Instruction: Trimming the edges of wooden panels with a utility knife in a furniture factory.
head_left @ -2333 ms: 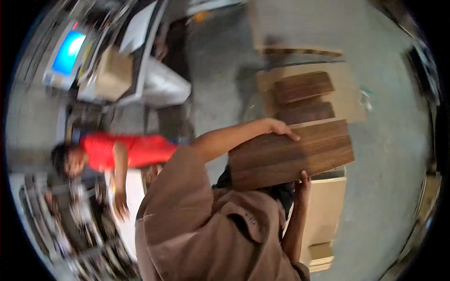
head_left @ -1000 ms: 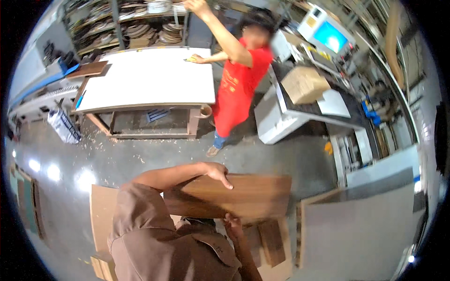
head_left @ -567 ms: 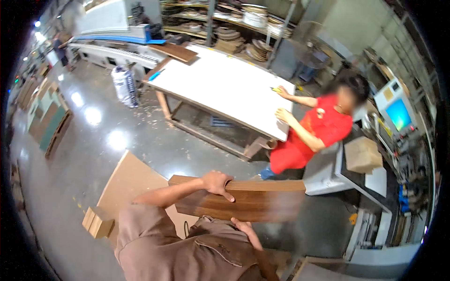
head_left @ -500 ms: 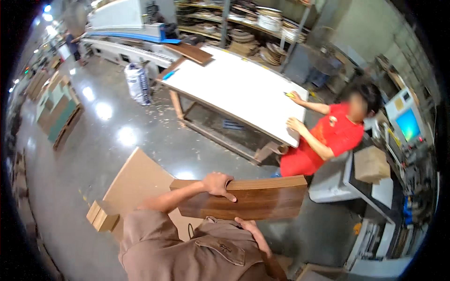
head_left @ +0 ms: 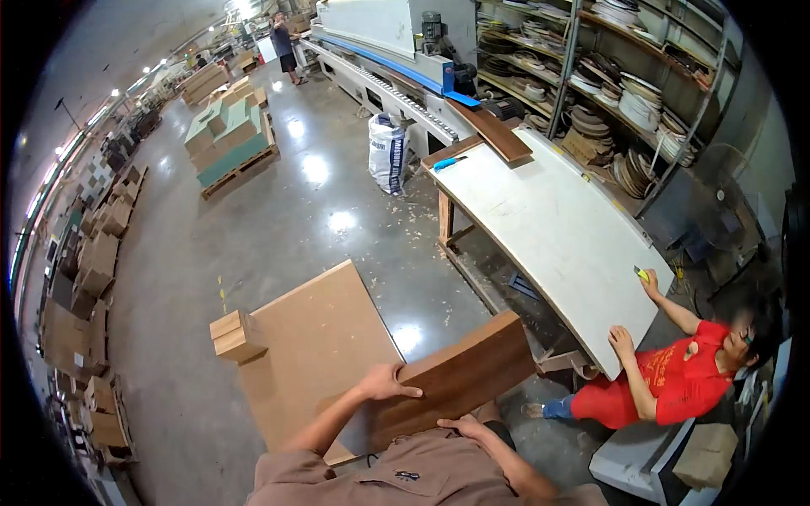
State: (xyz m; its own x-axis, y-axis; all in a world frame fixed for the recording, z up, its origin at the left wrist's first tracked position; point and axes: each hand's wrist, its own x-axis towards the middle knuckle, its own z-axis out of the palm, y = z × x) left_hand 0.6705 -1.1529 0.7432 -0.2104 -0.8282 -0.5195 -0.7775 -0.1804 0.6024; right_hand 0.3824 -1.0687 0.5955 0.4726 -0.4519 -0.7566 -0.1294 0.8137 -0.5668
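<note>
A stack of brown wood-grain boards (head_left: 472, 371) is held on edge against my front, slanting up toward the right. My left hand (head_left: 392, 382) grips its upper edge, with the thumb lying over the near face. At the lower edge my right hand (head_left: 464, 427) clasps the boards from below; part of its fingers is hidden. Beneath and to the left lies a large tan panel (head_left: 316, 346), with a small stack of light-brown blocks or boxes (head_left: 239, 336) on its left corner.
To the right, a co-worker in red (head_left: 675, 371) leans over a white-topped table (head_left: 548, 228), holding a yellow cutter (head_left: 643, 274). A long machine (head_left: 380, 93) adjoins the table, with a white sack (head_left: 387, 156) beside it. Pallets of panels (head_left: 228, 139) stand far left; shelves of rolled strips (head_left: 624, 93) stand behind.
My view has swung left and up, so the table and co-worker sit farther right. The boards have turned toward the left and over the tan panel, both hands still on them.
</note>
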